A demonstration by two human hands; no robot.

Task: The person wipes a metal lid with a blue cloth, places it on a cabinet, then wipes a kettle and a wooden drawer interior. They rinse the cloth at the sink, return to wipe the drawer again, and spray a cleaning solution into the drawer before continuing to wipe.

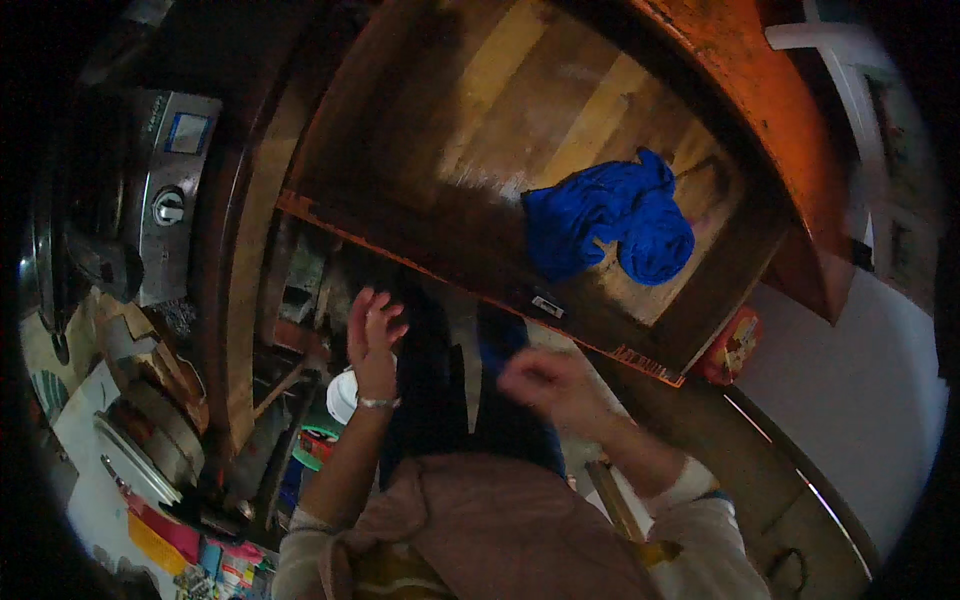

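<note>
A crumpled blue cloth (610, 222) lies on the brown and tan striped wooden table (500, 90), toward its right side. My left hand (376, 330) is raised just in front of the table's near edge, its fingers apart and slightly bent, holding nothing. A thin band circles that wrist. Further right, my right hand (550, 385) hovers in front of the same edge, apart from the cloth. Motion smears its fingers, so their grip is unclear. Near the table's edge, between my right hand and the cloth, is a small white label (548, 306).
An orange curved panel (765, 110) borders the table's far right side. A red package (730, 345) sits by its right corner. On the left are a grey appliance with a knob (170, 205), a wooden post and cluttered boxes. A white round container (343, 396) stands below my left hand.
</note>
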